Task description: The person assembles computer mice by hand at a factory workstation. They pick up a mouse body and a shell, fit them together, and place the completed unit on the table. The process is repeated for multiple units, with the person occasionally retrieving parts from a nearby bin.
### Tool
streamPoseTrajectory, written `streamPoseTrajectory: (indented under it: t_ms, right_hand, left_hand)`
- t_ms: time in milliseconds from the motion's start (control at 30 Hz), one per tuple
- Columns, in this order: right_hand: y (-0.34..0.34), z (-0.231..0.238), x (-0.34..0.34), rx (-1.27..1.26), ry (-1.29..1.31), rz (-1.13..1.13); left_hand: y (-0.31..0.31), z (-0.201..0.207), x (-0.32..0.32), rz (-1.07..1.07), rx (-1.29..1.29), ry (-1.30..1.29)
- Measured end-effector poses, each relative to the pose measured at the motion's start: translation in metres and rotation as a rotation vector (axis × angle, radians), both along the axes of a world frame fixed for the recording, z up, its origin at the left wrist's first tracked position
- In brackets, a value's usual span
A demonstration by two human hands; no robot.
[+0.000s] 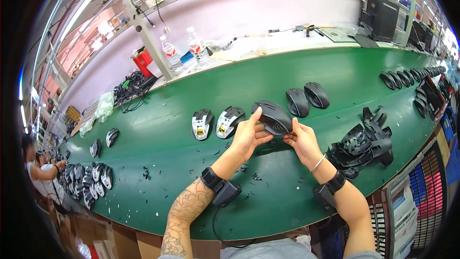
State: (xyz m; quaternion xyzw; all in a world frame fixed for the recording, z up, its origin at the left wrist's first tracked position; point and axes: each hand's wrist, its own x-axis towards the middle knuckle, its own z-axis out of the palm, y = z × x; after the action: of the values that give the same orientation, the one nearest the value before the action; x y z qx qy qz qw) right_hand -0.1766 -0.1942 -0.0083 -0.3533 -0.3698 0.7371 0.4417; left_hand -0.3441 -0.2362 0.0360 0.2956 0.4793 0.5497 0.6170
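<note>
Between my two hands I hold a black computer mouse [272,116] just above the green table [191,211]. My left hand [248,136] grips its left end, thumb on top and fingers beneath. The fingers of my right hand [302,138] pinch its right end. Left of it lie two mice with white-and-black bodies and no top cover, one mouse [203,124] and a second mouse [230,123] nearest my left hand. Beyond my right hand sit two covered black mice, one mouse [297,102] and another mouse [316,95].
A pile of black plastic shells [364,144] lies to the right. Several black mice [412,76] line the far right; a cluster of mice [88,182] sits at left, near another person [45,175]. Bottles [198,48] and cables [132,88] stand at the back. Small black scraps are scattered about.
</note>
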Motion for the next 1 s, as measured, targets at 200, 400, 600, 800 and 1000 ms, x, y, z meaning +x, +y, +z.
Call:
streamPoseTrajectory:
  t_ms: [200, 400, 600, 800, 1000]
  right_hand:
    - [0.004, -0.006, 0.000, -0.042, 0.038, -0.105]
    - [-0.007, -0.005, -0.013, 0.089, -0.088, -0.294]
    - [-0.017, -0.008, -0.024, 0.494, -0.188, -0.355]
    - [-0.039, 0.016, -0.010, 1.572, -0.215, -0.419]
    - [-0.051, 0.030, -0.007, 1.820, -0.133, -0.392]
  left_hand:
    - [0.031, -0.010, -0.001, 0.042, -0.070, -0.030]
    - [0.079, -0.022, -0.002, 0.029, -0.108, 0.311]
    - [0.115, -0.079, -0.005, 0.498, 0.387, 1.538]
    - [0.077, -0.020, 0.073, -0.233, 0.989, 0.930]
    - [0.061, -0.005, 0.128, -0.562, 1.212, 1.010]
